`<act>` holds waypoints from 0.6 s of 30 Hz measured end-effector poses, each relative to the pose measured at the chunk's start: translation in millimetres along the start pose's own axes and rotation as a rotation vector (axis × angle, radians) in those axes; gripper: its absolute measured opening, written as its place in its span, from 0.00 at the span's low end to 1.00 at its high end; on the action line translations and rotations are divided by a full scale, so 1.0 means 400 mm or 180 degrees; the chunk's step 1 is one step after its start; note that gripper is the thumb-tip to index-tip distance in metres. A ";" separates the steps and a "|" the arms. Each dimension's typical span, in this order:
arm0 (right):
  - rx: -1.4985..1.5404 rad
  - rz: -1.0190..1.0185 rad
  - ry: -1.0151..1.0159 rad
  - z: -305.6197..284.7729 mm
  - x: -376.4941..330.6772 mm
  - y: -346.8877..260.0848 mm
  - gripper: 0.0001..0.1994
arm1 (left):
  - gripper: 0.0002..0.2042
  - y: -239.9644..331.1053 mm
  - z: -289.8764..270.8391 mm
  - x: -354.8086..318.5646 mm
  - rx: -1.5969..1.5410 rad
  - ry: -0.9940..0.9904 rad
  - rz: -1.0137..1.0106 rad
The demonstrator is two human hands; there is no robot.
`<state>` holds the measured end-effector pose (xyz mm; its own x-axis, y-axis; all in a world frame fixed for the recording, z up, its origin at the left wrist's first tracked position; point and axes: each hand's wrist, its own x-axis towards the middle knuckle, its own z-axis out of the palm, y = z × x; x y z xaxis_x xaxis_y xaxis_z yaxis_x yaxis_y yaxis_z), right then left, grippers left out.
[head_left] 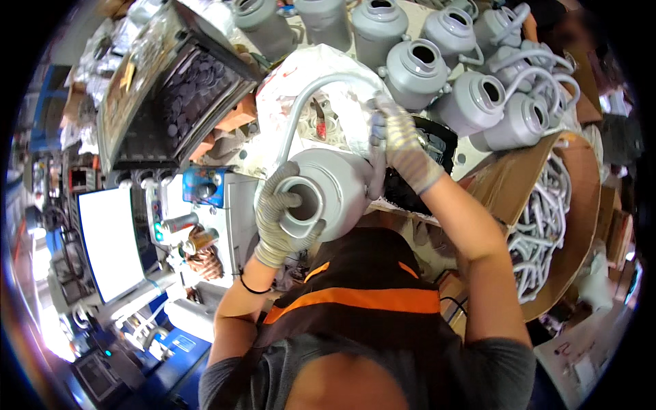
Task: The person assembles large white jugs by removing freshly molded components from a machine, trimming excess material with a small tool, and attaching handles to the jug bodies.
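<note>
A grey can [336, 183] with a wide round mouth is tilted in front of my apron, its opening toward me. My left hand [275, 213], in a striped work glove, grips the can's neck, fingers curled over its rim. A curved grey handle [298, 113] arches up from the can's left side and over toward the right. My right hand [404, 145], gloved too, is closed around the far end of this handle, above the can's right side. My fingers partly hide that end and the can's side fitting.
Several grey cans [417, 72] stand across the back of the bench. At right, a cardboard box [509, 184] holds many loose grey handles [547, 232]. A bin of dark discs [195, 92] stands at left. Behind the can are a white plastic bag [311, 65], a red-handled tool [320, 126] and a black tray [444, 140].
</note>
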<state>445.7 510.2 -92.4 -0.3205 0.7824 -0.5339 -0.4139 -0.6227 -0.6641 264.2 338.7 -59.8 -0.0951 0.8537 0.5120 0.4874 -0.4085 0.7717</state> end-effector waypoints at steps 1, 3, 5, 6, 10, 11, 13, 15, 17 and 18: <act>-0.0140 0.0336 0.0008 0.015 0.029 0.026 0.15 | 0.22 0.004 0.002 -0.005 0.0187 -0.0095 -0.0056; -0.0305 0.0781 -0.0278 0.031 0.086 0.050 0.14 | 0.23 -0.019 0.006 0.011 0.0202 -0.0085 0.0141; -0.0089 0.0761 -0.0359 0.031 0.113 0.068 0.18 | 0.24 -0.019 0.007 0.019 0.0098 0.0036 -0.0019; 0.0015 0.0758 -0.0403 0.030 0.128 0.074 0.20 | 0.24 -0.018 0.004 0.034 0.0042 0.0040 -0.0131; -0.2029 -0.0699 -0.0468 -0.009 0.119 0.035 0.25 | 0.29 -0.002 -0.038 0.023 -0.0207 -0.0323 -0.1238; -0.2316 -0.1175 -0.0617 -0.015 0.053 -0.004 0.28 | 0.28 0.010 -0.079 0.037 -0.0567 -0.0362 -0.1337; -0.2930 -0.1718 -0.1370 0.001 -0.136 -0.052 0.34 | 0.29 -0.001 -0.114 0.020 -0.1253 -0.0179 -0.1686; -0.3919 -0.2421 -0.2443 0.041 -0.275 -0.056 0.36 | 0.28 -0.120 -0.003 -0.084 -0.1906 0.0186 -0.2707; -0.4303 -0.3448 -0.2369 0.020 -0.297 -0.014 0.33 | 0.21 -0.082 0.046 -0.028 -0.2892 0.0530 -0.3033; -0.4083 -0.3711 -0.1930 -0.018 -0.279 0.012 0.29 | 0.18 -0.113 0.072 -0.035 -0.3589 0.0781 -0.3027</act>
<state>485.5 419.7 -39.9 -0.7287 0.4839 0.4845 0.1109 0.7816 -0.6138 268.5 354.5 -112.6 -0.1790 0.9094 -0.3754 -0.7369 0.1289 0.6636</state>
